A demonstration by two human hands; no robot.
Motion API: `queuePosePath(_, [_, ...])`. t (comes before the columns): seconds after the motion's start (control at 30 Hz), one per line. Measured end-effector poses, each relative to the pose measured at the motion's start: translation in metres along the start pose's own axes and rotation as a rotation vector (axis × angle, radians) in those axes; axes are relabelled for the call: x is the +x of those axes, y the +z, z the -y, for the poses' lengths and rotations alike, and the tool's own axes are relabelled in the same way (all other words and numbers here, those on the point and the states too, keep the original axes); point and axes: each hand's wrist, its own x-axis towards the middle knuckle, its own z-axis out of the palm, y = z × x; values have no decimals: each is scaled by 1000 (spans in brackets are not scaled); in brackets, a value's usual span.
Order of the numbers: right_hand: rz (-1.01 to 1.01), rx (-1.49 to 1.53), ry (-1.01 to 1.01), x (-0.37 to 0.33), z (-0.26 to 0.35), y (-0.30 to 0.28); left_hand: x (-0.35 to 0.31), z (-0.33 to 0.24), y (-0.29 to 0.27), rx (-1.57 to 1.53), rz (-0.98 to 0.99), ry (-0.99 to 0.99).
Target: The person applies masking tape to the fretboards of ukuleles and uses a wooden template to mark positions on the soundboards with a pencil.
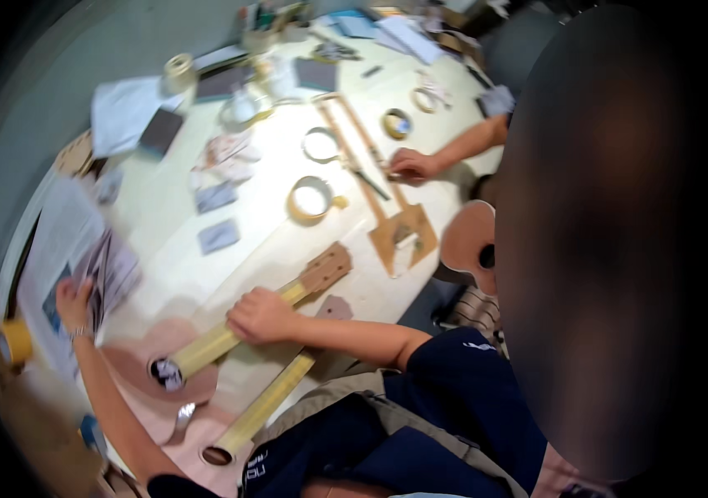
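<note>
My right hand (261,315) is closed around the neck of a pale wooden ukulele (140,353), whose fretboard is covered with yellow masking tape. White crumpled material shows in its sound hole. At the table's left side, my left hand (74,303) lies at a pile of newspaper (63,232), thumb and fingers apart; blur hides whether it touches the raised sheet. A second ukulele (267,404), also taped along the neck, lies closer to my body. A metal spoon-like piece (181,422) rests on its body.
Across the table a co-worker's hand (413,164) touches a flat wooden frame (403,232). Tape rolls (311,199), sanding pads (219,236) and a crumpled cloth (228,158) are scattered around. A yellow tape roll (14,341) sits by the left edge. Another ukulele body (463,236) is at right.
</note>
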Motion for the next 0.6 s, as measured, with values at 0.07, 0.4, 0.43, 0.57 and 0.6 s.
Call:
queuePosePath(0.07, [-49,14,-36,2,3,2,9,-1,-7,105,43,93])
queuePosePath(0.4, [-100,27,-62,7,5,5,-2,-30,-23,495,54,-82])
queuePosePath(0.43, [-67,12,-54,5,4,7,2,-25,-25,483,55,-90])
queuePosePath(0.57, [-83,5,-51,10,4,11,8,-25,-29,387,-63,-137])
queuePosePath(0.6, [-86,16,-59,12,5,8,11,-13,-35,335,-82,-144])
